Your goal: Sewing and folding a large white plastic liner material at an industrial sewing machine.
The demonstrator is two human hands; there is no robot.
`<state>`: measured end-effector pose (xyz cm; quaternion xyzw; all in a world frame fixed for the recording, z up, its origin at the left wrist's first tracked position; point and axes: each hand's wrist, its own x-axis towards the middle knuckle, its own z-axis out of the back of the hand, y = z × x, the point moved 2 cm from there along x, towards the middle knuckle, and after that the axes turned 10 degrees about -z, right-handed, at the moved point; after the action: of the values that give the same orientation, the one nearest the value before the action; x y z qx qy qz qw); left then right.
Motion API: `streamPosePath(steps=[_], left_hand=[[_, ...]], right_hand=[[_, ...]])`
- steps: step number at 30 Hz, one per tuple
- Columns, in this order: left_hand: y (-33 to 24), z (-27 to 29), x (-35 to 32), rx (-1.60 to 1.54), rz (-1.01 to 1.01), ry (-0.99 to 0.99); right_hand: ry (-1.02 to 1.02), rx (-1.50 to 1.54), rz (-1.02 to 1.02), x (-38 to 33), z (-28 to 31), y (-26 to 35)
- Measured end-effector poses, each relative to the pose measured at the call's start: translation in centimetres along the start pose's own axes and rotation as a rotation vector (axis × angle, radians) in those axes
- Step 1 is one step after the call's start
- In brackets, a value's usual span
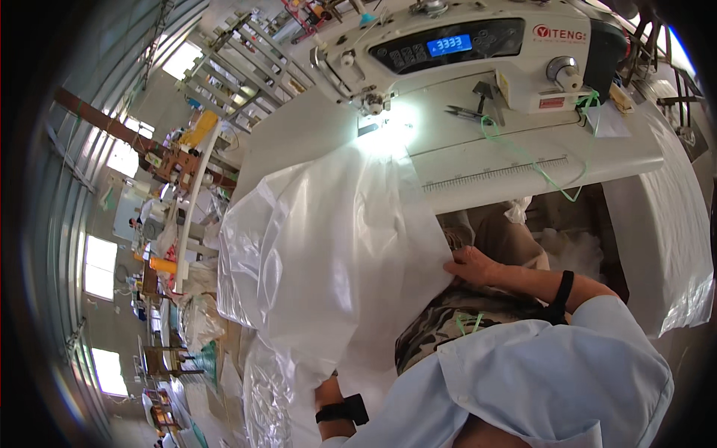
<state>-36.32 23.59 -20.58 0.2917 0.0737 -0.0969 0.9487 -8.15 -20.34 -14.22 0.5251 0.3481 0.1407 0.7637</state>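
A large sheet of translucent white plastic (321, 246) drapes from the sewing machine (448, 52) down across my lap. Its narrow upper end lies in the bright light below the machine's needle area, where glare hides the detail. Along the sheet's right edge, my right hand (473, 266) pinches the plastic between thumb and fingers, just off the table's front edge. My left hand (326, 388) reaches in at the lower middle with a black band on the wrist. Folds of the plastic cover its fingers, so its grip is hidden.
Black thread snips (467, 114) and a loose green string (534, 160) lie on the sewing table (620, 157), which has a ruler scale (497, 172) along its front. More white plastic (661, 246) hangs off the right end. A metal rack (246, 63) stands beyond at the upper left.
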Motion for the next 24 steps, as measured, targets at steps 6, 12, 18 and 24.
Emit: streamPosePath(steps=[6, 12, 18, 24], left_hand=[[-5.5, 20.5, 9.3, -0.442, 0.039, -0.237], [-8.5, 21.4, 11.0, -0.801, 0.483, -0.213], [-8.3, 12.7, 8.3, -0.717, 0.516, -0.195], [-6.9, 11.5, 6.9, -0.796, 0.561, -0.202]], right_hand=[[0.151, -0.020, 0.026, -1.7, -1.3, 3.4], [0.276, 0.161, 0.097, -6.0, -0.6, 7.5], [0.038, -0.126, -0.007, -4.2, 2.9, 1.3], [-0.483, -0.640, 0.381, -5.8, 3.7, 9.4]])
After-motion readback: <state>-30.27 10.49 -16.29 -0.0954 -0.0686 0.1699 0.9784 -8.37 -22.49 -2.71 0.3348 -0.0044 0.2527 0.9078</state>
